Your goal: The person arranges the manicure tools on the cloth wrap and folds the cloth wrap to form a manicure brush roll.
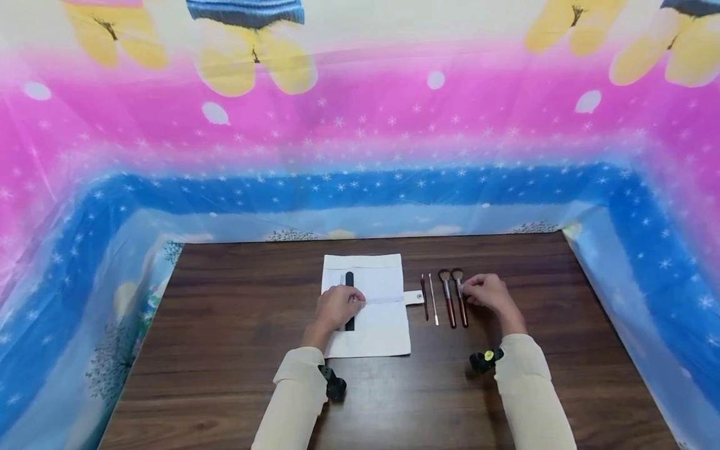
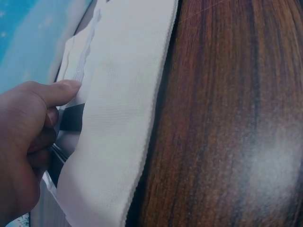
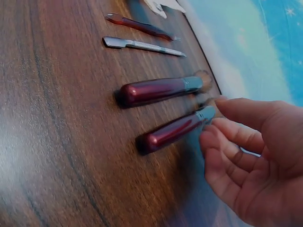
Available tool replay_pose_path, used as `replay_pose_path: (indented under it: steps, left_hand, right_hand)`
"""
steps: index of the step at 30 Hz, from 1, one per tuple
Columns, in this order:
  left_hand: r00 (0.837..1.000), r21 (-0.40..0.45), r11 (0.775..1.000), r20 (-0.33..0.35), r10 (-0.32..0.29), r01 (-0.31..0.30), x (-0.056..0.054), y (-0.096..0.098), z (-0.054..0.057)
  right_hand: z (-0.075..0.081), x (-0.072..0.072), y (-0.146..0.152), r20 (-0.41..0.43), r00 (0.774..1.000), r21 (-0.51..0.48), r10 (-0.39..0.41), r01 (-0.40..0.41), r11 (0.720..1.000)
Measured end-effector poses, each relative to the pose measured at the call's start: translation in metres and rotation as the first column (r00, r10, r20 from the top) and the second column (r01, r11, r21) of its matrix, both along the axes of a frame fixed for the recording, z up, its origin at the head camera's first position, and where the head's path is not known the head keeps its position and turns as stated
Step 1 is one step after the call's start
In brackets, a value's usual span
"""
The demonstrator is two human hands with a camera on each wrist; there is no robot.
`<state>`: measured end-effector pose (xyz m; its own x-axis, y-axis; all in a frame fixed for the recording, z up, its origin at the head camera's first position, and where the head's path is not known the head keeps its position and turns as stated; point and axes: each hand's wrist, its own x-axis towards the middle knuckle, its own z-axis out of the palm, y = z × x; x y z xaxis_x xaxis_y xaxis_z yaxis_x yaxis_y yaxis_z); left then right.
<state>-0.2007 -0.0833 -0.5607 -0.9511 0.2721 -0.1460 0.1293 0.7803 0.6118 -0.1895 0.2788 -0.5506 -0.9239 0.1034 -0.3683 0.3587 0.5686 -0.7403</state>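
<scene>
A white fabric case (image 1: 382, 337) lies opened flat on the table, with a snap tab (image 1: 414, 297) on its right side. My left hand (image 1: 340, 306) is over it, thumb and fingers pinching a thin elastic band (image 1: 388, 300) that crosses the case. Under that hand a flat black strip (image 1: 349, 279) lies lengthwise; thin tools beside it are mostly hidden. To the right, my right hand (image 1: 488, 294) pinches the metal collar of the outer makeup brush (image 3: 175, 130), which lies on the table. A second makeup brush (image 3: 156, 90) is parallel to it.
Between the case and the brushes lie a slim silver cuticle pusher (image 3: 142, 46) and a thin reddish-brown tool (image 3: 142, 26). The dark wooden table (image 1: 225, 300) is bordered by a pink and blue patterned cloth (image 1: 382, 187). Both wrists carry small black cameras.
</scene>
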Motion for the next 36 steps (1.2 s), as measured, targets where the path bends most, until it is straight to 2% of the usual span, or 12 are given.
replay_pose_path:
  steps: [8,12,21,30,36]
  left_hand:
    - [1.000,0.022,1.000,-0.005,-0.006,0.006,0.000,0.001,-0.001]
    - [1.000,0.019,1.000,-0.005,0.000,0.001,0.000,0.001,-0.003]
    - [1.000,0.018,1.000,0.019,0.015,-0.016,0.001,0.002,0.002]
    - [0.999,0.020,1.000,0.035,-0.001,0.000,0.002,0.003,0.001]
    - [1.000,0.015,1.000,0.007,0.006,-0.006,0.000,0.002,0.001]
  right_hand:
    - [-0.005,-0.004,-0.004,0.062,0.997,0.077,-0.052,0.048,0.996]
    - [0.000,-0.005,-0.006,0.085,0.995,0.103,-0.061,0.052,0.993]
    - [0.005,-0.012,-0.011,0.118,0.990,0.131,-0.076,0.061,0.989]
    - [0.001,-0.013,-0.007,0.109,0.992,0.167,-0.070,0.051,0.985]
    - [0.002,-0.012,-0.002,0.068,0.995,0.100,-0.079,0.072,0.992]
